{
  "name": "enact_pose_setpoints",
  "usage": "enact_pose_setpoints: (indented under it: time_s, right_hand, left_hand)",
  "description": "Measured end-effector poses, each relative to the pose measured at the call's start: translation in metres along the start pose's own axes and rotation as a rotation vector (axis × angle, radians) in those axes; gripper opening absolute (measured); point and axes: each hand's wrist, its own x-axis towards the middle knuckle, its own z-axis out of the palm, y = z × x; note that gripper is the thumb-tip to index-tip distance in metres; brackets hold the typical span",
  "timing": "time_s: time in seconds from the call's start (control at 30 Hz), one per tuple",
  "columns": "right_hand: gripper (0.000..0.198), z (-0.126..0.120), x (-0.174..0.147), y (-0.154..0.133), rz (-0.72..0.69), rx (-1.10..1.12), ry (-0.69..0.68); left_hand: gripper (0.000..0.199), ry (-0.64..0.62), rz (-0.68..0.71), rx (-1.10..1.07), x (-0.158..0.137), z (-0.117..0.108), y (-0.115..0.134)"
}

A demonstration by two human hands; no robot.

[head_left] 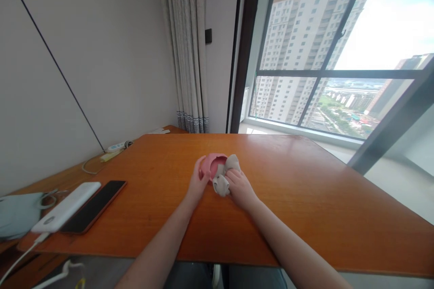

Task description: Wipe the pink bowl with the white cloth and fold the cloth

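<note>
A pink bowl-like thing is held over the middle of the wooden table, its hollow side turned toward me and to the right. My left hand grips its left edge, with the thumb at the front and the fingers around the outside. Bunched in my right hand is a light grey cloth, closed between the fingers and lying against the right side of the pink thing. Part of the bowl's inside and its lower right rim are hidden by the cloth.
On the left of the wooden table lie a white power bank with a cable and a dark phone. A pale blue pouch is at the far left. Behind it, a power strip lies by the wall.
</note>
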Motion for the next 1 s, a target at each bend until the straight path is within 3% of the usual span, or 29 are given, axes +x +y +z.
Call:
enact_pose_setpoints:
  time_s: [0.07, 0.17, 0.3, 0.43, 0.57, 0.7, 0.8, 0.87, 0.93, 1.0]
  right_hand:
    - [0.009, 0.002, -0.002, -0.002, 0.059, -0.013, 0.034]
    - [0.004, 0.006, -0.003, -0.003, 0.062, 0.013, 0.032]
    - [0.007, 0.007, -0.002, 0.001, -0.032, 0.097, 0.000]
    - [0.013, 0.003, 0.001, 0.002, -0.111, 0.115, -0.063]
    - [0.013, 0.004, 0.001, -0.007, 0.009, 0.031, -0.008]
    - [0.010, 0.007, -0.003, -0.009, 0.108, 0.006, 0.041]
    - [0.007, 0.006, -0.003, -0.002, 0.025, 0.060, -0.020]
    - [0.008, 0.005, -0.001, 0.002, -0.039, 0.108, -0.096]
    - [0.007, 0.004, 0.001, 0.003, -0.057, 0.129, -0.145]
    - [0.006, 0.004, 0.002, 0.002, -0.032, 0.105, -0.130]
  left_hand:
    - [0.076, 0.027, -0.005, -0.032, -0.009, 0.013, -0.003]
    - [0.069, 0.095, -0.013, 0.077, -0.014, 0.020, -0.003]
    - [0.057, 0.082, 0.066, 0.187, -0.004, 0.000, 0.004]
    - [0.048, -0.020, 0.028, 0.189, 0.006, -0.019, 0.006]
    - [0.062, 0.076, -0.008, 0.054, -0.002, -0.002, -0.002]
    - [0.073, 0.060, -0.094, -0.029, -0.009, 0.017, -0.007]
    - [0.057, 0.083, -0.095, 0.019, -0.002, 0.008, -0.003]
    - [0.051, 0.026, -0.088, 0.057, 0.006, -0.004, 0.001]
    - [0.047, -0.048, -0.099, 0.087, 0.010, -0.013, 0.004]
    - [0.051, -0.031, -0.106, 0.091, 0.008, -0.012, 0.002]
